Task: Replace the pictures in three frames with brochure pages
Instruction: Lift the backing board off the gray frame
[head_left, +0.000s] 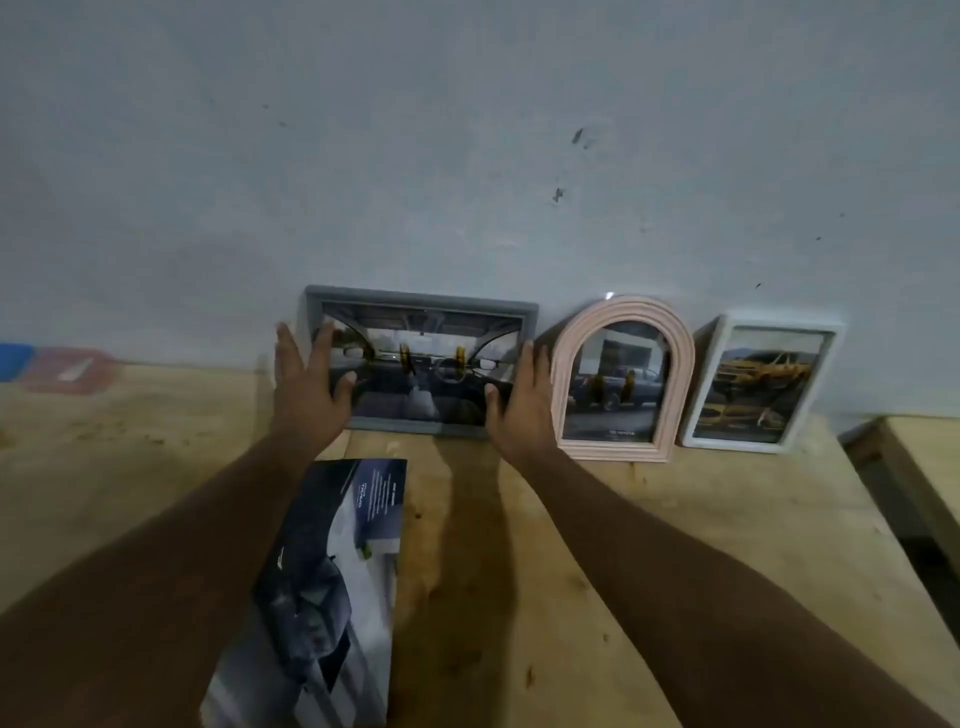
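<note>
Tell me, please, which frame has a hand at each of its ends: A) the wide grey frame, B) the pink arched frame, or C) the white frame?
A: the left hand and the right hand lie with straight fingers at the two ends of the wide grey frame.

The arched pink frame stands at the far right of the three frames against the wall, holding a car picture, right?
No. The head view shows the arched pink frame in the middle of the three; the white frame is at the far right. The rest holds.
</note>
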